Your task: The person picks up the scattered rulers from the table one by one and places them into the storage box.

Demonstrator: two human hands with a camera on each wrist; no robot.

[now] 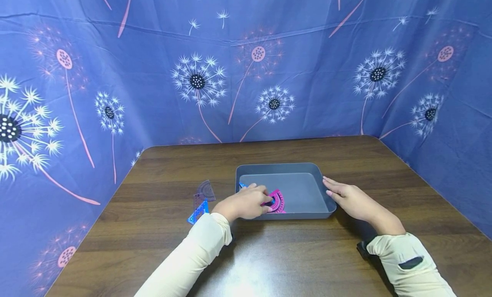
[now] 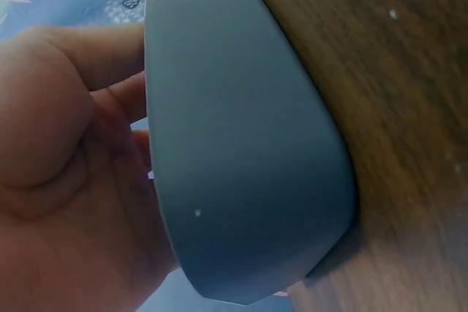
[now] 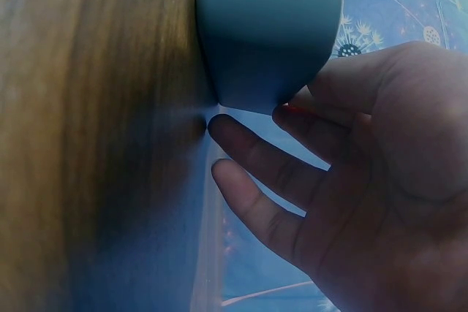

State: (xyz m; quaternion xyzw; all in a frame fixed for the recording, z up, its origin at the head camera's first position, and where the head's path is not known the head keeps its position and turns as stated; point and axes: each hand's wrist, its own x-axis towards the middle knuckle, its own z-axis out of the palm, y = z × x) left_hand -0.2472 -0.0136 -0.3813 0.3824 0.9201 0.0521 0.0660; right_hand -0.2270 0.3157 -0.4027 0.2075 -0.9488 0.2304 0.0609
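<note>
Fingers curled, a person's left hand [image 1: 247,201] pinches the left part of a pink protractor [image 1: 282,199] inside a shallow gray tray [image 1: 303,190], near its front left corner; a small blue patch shows beside the fingertips, though what it belongs to cannot be told. In the left wrist view, the tray's wall hides most of those fingers. The right hand [image 1: 347,199] rests its fingertips against the tray's right end, the fingers fairly straight from above and, in the right wrist view, spread apart, with the lower two clear of the wall. Just behind the left hand, a blue piece [image 1: 243,185] peeks out at the tray's left end, largely covered. Outside the tray to the left, a blue set square [image 1: 192,219] lies near a clear protractor [image 1: 206,190] on the brown wood-grain surface [image 1: 315,254]. Pale sleeves [image 1: 184,263] cover both forearms, which reach in from the near side. Beyond the surface hangs a blue cloth [image 1: 319,83] printed with white and pink dandelions.
</note>
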